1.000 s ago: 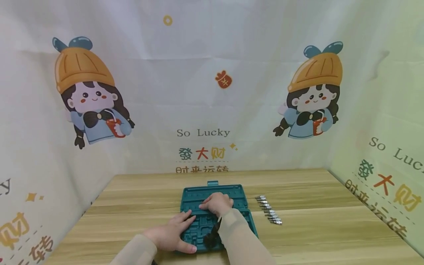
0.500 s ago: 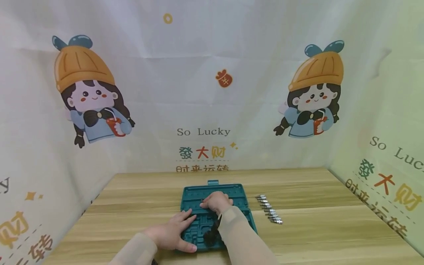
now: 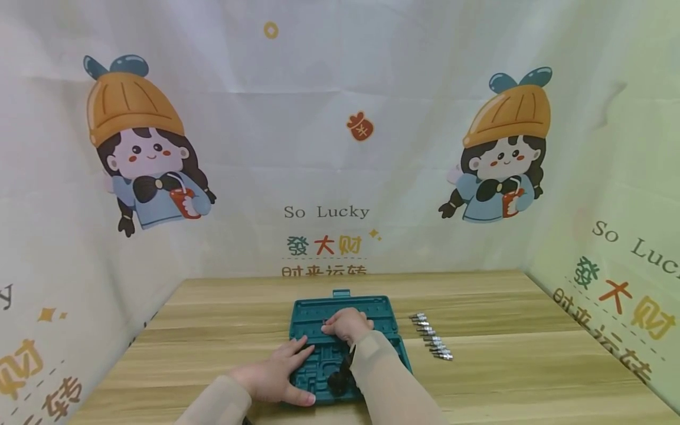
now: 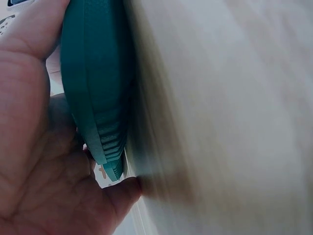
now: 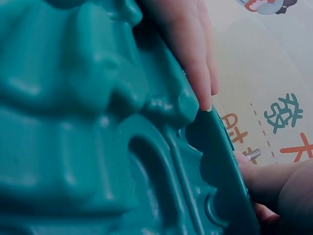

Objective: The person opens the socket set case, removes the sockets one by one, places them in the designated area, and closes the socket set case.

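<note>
A teal plastic tool case (image 3: 366, 304) lies opened out on the wooden table, its moulded slots showing. My left hand (image 3: 273, 370) rests over its left edge, fingers spread and thumb near the front corner. From the left wrist view, the palm is beside the teal case wall (image 4: 98, 78). My right hand (image 3: 349, 324) is over the lid half and pinches a small socket bit, whose silver ridged tip (image 5: 254, 154) pokes out past the thumb in the right wrist view. The rest of that bit is hidden by the fingers.
To the right of the case, several silver socket bits (image 3: 432, 340) lie in a slanting row on the wooden table (image 3: 494, 366). A printed cloth (image 3: 329, 165) hangs behind and at both sides. A black wrist camera (image 3: 339, 381) hangs below my right wrist over the case.
Both hands stay nearly in place. The right hand keeps its pinch over the lid with only a slight shift of the fingers; the case and the row of bits have not moved.
</note>
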{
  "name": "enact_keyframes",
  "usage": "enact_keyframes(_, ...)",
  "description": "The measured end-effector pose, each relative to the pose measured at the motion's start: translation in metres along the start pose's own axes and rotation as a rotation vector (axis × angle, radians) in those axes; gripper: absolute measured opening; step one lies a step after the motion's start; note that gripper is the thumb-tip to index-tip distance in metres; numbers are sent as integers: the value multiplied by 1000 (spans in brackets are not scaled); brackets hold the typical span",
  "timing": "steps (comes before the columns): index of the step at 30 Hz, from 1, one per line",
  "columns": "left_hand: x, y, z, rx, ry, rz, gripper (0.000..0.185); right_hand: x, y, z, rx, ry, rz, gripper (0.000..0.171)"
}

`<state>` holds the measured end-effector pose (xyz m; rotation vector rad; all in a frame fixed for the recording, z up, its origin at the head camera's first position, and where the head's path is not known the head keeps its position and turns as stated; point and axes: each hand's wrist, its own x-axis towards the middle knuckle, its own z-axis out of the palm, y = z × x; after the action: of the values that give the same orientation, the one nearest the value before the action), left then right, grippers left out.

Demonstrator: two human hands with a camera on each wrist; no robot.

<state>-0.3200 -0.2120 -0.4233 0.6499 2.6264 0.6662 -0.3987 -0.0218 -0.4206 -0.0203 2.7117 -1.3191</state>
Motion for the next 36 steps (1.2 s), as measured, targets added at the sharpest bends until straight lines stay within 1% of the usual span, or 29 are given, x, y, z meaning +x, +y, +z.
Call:
enact_keyframes(4, 0, -1, 1, -1, -4, 8, 101, 0, 1, 1, -2, -1, -31, 7)
enact_keyframes(7, 1, -2, 0, 9, -15, 2, 102, 2, 3, 0, 31, -4, -62, 8)
enact_keyframes(10, 1, -2, 0, 10, -25, -15, 102, 3, 5, -2, 99, -41, -101, 12)
enact_keyframes(12, 1, -1, 0, 19, -34, -29, 101, 3, 7, -4, 156, -82, -126, 14)
enact_keyframes(14, 0, 2, -1, 14, -33, -28, 99, 2, 8, -6, 196, -128, -146, 16)
enact_keyframes(16, -1, 4, -1, 17, -32, -28, 97, 2, 9, -8, 219, -158, -167, 17)
enact_keyframes(21, -3, 6, -3, -1, -25, -28, 96, 1, 8, -14, 228, -180, -217, 18)
enact_keyframes(25, -3, 6, -4, 1, -34, -21, 99, 1, 9, -19, 271, -194, -219, 21)
enact_keyframes(30, -4, 7, -4, -7, -32, -31, 100, 0, 13, -28, 304, -222, -225, 29)
enact_keyframes(33, -4, 9, -4, -14, -21, -42, 98, -2, 16, -36, 315, -236, -228, 29)
enact_keyframes(36, -5, 10, -4, 2, -19, -47, 96, -2, 20, -44, 307, -218, -236, 26)
